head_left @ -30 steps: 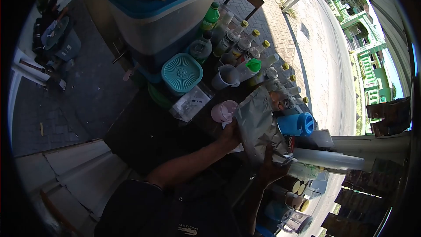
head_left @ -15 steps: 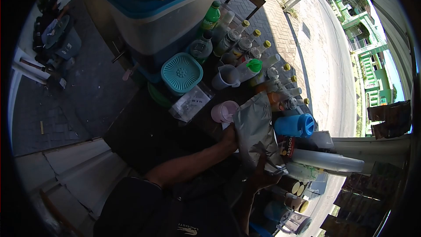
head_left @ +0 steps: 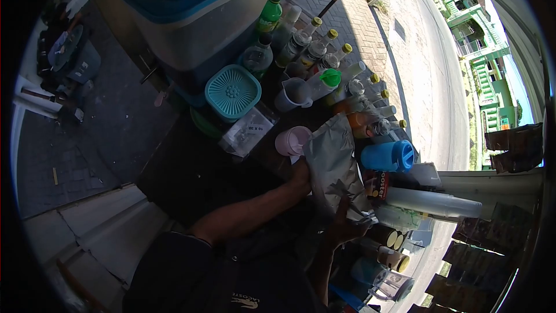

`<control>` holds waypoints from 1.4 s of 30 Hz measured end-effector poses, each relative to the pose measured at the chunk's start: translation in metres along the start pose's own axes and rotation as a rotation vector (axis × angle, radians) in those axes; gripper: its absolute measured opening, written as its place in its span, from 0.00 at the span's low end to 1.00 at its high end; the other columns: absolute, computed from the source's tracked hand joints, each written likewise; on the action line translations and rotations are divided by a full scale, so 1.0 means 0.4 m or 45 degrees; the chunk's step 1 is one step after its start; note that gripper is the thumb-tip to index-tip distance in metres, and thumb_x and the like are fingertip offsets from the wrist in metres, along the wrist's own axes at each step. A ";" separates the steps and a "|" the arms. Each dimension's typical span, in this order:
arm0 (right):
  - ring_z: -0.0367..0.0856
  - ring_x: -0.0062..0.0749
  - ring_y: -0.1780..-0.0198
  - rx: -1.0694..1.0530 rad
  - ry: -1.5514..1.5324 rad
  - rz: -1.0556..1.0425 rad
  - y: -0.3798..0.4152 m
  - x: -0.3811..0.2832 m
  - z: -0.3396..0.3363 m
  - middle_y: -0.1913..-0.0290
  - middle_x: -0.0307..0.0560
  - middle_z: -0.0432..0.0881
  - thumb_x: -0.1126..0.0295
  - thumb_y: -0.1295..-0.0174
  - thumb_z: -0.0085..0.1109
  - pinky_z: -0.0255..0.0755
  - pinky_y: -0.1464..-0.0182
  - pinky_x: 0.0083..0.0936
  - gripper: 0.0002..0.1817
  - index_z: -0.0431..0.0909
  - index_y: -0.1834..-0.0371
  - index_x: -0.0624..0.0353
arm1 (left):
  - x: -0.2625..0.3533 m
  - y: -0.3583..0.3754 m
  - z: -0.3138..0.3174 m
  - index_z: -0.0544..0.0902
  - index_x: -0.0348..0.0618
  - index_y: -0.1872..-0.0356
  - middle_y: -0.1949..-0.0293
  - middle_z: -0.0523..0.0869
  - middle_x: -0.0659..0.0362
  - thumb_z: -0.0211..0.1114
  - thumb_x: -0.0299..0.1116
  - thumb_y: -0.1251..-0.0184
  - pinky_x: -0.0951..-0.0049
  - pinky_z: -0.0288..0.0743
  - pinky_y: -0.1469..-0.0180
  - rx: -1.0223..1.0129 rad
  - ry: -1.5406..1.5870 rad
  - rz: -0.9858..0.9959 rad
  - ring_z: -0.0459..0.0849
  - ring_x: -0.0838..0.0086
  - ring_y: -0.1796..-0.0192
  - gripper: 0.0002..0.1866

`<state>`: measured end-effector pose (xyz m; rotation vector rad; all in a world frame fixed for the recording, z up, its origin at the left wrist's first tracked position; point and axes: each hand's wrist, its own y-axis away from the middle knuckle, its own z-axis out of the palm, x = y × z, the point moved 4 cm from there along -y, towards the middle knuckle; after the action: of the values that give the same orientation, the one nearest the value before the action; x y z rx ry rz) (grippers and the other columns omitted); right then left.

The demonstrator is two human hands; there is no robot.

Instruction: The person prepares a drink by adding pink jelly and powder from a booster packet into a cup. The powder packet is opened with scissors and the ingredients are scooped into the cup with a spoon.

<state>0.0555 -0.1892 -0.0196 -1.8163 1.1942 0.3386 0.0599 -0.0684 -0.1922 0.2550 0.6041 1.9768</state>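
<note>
A silver foil bag (head_left: 333, 159) lies slanted between my two hands. My left hand (head_left: 300, 177) is closed on its left edge, just below a pink cup (head_left: 292, 140); a small white piece shows between that hand and the cup. Around the bag's crumpled lower end, my right hand (head_left: 347, 225) is wrapped, with fingers partly in shadow. To the right of the bag stands a blue lidded jug (head_left: 388, 156). A clear plastic packet (head_left: 249, 132) rests left of the cup.
Several bottles with yellow caps (head_left: 315, 49) stand behind, near a clear pitcher (head_left: 292, 94). A teal-lidded container (head_left: 233, 93) sits beside a large blue-lidded bin (head_left: 202, 29). Stacked plastic cups (head_left: 431, 203) lie at right. Another person is at far left, by a grey bin (head_left: 81, 61).
The view has shifted slightly, so the bottles, containers and bag appear a little further left and up. Both hands keep their hold on the bag.
</note>
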 end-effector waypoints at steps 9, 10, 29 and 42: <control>0.80 0.35 0.68 0.028 -0.136 -0.119 -0.010 -0.031 0.008 0.68 0.50 0.81 0.64 0.57 0.81 0.76 0.64 0.33 0.25 0.76 0.67 0.70 | 0.012 0.002 0.015 0.68 0.36 0.37 0.40 0.75 0.50 0.38 0.45 0.21 0.58 0.63 0.31 0.011 -0.029 -0.001 0.74 0.59 0.38 0.25; 0.80 0.35 0.67 0.011 -0.205 -0.079 -0.011 -0.033 0.011 0.68 0.50 0.81 0.64 0.56 0.81 0.76 0.64 0.33 0.25 0.75 0.67 0.70 | 0.015 0.006 0.013 0.68 0.36 0.37 0.40 0.75 0.50 0.38 0.45 0.21 0.58 0.63 0.31 0.011 -0.031 0.000 0.74 0.59 0.38 0.25; 0.80 0.41 0.58 -0.017 -0.079 -0.030 -0.006 -0.029 -0.005 0.58 0.56 0.82 0.65 0.53 0.78 0.74 0.53 0.38 0.28 0.75 0.56 0.74 | -0.012 -0.046 -0.029 0.69 0.33 0.41 0.43 0.76 0.50 0.41 0.41 0.22 0.60 0.69 0.37 0.088 -0.045 0.046 0.77 0.61 0.42 0.22; 0.80 0.40 0.67 0.069 -0.112 -0.071 -0.015 -0.030 0.001 0.69 0.51 0.80 0.61 0.57 0.81 0.74 0.63 0.37 0.27 0.74 0.68 0.70 | 0.008 -0.034 -0.004 0.71 0.35 0.41 0.44 0.78 0.51 0.43 0.41 0.24 0.60 0.70 0.37 0.106 -0.065 0.089 0.78 0.62 0.43 0.21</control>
<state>0.0546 -0.1813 -0.0090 -1.7658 1.0803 0.3475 0.0683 -0.0612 -0.2008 0.3816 0.6533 2.0084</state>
